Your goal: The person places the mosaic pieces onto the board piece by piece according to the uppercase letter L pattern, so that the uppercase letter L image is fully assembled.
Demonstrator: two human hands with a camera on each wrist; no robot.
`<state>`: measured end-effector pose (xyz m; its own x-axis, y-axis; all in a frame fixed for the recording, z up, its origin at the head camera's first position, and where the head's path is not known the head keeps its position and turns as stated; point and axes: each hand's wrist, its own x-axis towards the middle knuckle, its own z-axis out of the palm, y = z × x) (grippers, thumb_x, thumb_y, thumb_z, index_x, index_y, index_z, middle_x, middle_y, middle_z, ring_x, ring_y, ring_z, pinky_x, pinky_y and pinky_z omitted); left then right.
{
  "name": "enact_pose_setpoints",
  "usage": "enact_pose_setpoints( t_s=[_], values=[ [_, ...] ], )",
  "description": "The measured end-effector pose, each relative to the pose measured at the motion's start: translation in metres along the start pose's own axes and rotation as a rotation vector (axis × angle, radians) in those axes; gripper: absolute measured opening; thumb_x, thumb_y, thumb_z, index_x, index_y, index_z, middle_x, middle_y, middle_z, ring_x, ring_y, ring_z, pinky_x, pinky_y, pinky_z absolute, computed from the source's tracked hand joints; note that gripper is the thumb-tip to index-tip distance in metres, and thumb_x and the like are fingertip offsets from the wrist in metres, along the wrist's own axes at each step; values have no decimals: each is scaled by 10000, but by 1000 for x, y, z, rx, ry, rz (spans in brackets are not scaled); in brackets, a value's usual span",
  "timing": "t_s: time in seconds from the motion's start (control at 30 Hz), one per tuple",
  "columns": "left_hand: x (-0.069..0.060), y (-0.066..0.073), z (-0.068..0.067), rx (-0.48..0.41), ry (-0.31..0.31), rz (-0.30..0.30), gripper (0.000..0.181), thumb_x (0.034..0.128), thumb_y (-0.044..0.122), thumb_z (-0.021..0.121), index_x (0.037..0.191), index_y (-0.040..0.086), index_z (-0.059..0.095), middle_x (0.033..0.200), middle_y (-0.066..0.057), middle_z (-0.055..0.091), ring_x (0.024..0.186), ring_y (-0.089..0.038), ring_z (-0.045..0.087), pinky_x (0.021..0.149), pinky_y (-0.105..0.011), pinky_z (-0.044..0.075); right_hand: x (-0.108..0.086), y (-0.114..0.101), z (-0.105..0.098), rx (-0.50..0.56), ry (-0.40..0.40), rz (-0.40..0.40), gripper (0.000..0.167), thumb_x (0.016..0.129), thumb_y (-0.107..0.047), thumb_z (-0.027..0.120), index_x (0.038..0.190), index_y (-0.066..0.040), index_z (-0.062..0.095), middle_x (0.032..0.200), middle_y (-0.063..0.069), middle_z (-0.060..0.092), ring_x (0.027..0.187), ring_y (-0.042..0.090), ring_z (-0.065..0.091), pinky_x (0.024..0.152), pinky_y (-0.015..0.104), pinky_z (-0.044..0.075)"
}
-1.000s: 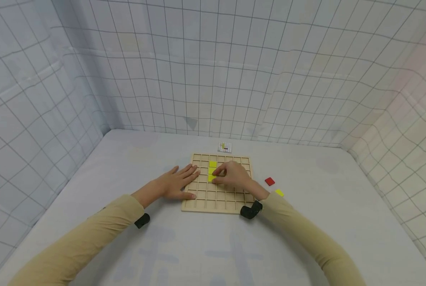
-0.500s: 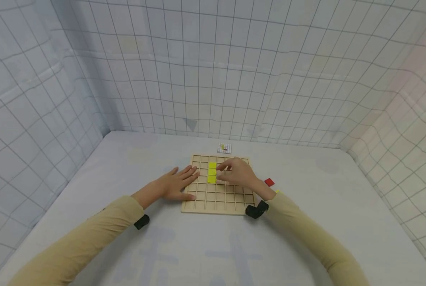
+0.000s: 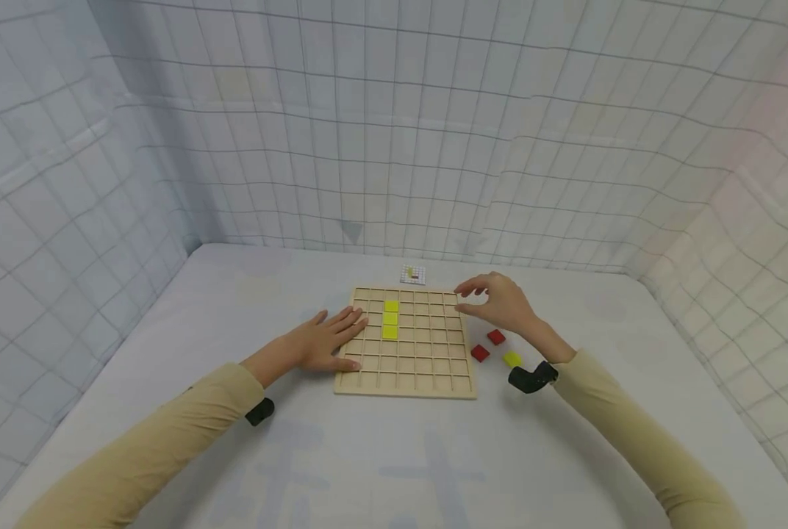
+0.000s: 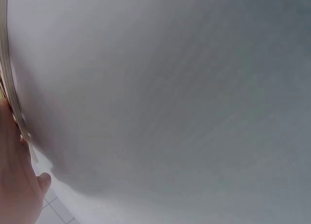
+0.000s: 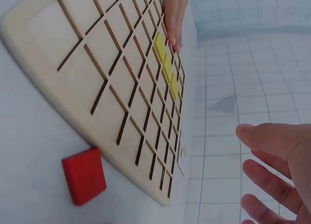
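Observation:
A wooden grid board (image 3: pixel 403 395) lies on the table, with yellow square tiles (image 3: pixel 390 319) filling three cells in one column. My left hand (image 3: pixel 321 342) rests with spread fingers on the board's left edge; the left wrist view catches only part of that hand (image 4: pixel 17 180). Over the board's right edge hovers my right hand (image 3: pixel 503 303), its fingers loosely bent and apart, holding nothing. In the right wrist view, that hand's fingers (image 5: pixel 272 185) hang in the air. Beside the board lie two red tiles (image 3: pixel 480 353), (image 3: pixel 496 337) and a loose yellow tile (image 3: pixel 512 359).
Behind the board lies a small card (image 3: pixel 412 275) printed with a coloured grid pattern. A white cloth covers the table (image 3: pixel 367 463). Grid-patterned curtains (image 3: pixel 394 147) hang at the back and both sides. Each wrist carries a black camera mount (image 3: pixel 533 377).
My right hand has lifted off the yellow tiles and moved right, past the board's right edge. The tiles it covered on the table now show. My left hand has stayed put.

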<state>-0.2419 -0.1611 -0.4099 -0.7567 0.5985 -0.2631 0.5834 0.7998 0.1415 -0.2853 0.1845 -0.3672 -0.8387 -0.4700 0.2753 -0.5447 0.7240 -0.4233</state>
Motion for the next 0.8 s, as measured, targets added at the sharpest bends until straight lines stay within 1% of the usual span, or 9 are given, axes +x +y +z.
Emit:
enact_pose_setpoints(
  t_s=[0.17, 0.23, 0.3, 0.4, 0.53, 0.63, 0.8],
  values=[
    [-3, -3, 2, -5, 10, 0, 882, 925, 629, 452, 1560, 118, 112, 1630, -118, 47, 1506, -313, 50, 1160, -620, 100, -18, 16, -15, -12, -4, 42, 323, 813, -267, 776, 1079, -89, 731, 1026, 64, 732, 943, 278, 634, 826, 443, 513],
    [-3, -2, 2, -9, 18, 7, 886, 924, 632, 451, 1560, 117, 112, 1629, -120, 52, 1505, -316, 54, 1157, -625, 101, -27, 23, -19, -19, -5, 72, 338, 812, -279, 776, 1086, -87, 728, 1016, 77, 730, 946, 292, 630, 823, 446, 509],
    [-2, -2, 2, -11, 13, 10, 888, 924, 635, 449, 1561, 122, 103, 1631, -115, 43, 1506, -312, 46, 1159, -622, 95, -37, 30, -22, -27, -5, 109, 360, 809, -310, 775, 1091, -92, 724, 988, 78, 727, 947, 309, 627, 807, 431, 503],
    [-1, -3, 0, -5, 3, 13, 892, 922, 639, 447, 1561, 123, 100, 1631, -111, 41, 1506, -310, 43, 1162, -618, 94, -49, 40, -22, -37, 7, 160, 409, 801, -350, 775, 1114, -94, 713, 956, 73, 725, 931, 300, 627, 778, 373, 481],
    [0, -5, 4, 12, -4, 10, 894, 920, 653, 432, 1563, 134, 90, 1633, -99, 29, 1508, -302, 36, 1166, -611, 96, -66, 52, -21, -41, 19, 198, 454, 800, -391, 769, 1141, -100, 699, 925, 50, 724, 898, 260, 626, 742, 326, 466],
    [1, -6, 6, 16, 3, 9, 896, 917, 663, 425, 1564, 142, 88, 1634, -95, 30, 1508, -299, 37, 1164, -614, 95, -77, 58, -22, -25, 30, 229, 469, 796, -412, 766, 1134, -94, 698, 899, 38, 719, 880, 238, 615, 715, 307, 458],
    [2, -4, 4, 17, -1, -2, 897, 913, 669, 427, 1564, 151, 90, 1636, -80, 28, 1511, -285, 33, 1169, -607, 90, -91, 66, -21, -1, 1, 270, 460, 791, -421, 769, 1123, -110, 701, 885, 9, 717, 863, 198, 607, 665, 265, 452]
  ],
)
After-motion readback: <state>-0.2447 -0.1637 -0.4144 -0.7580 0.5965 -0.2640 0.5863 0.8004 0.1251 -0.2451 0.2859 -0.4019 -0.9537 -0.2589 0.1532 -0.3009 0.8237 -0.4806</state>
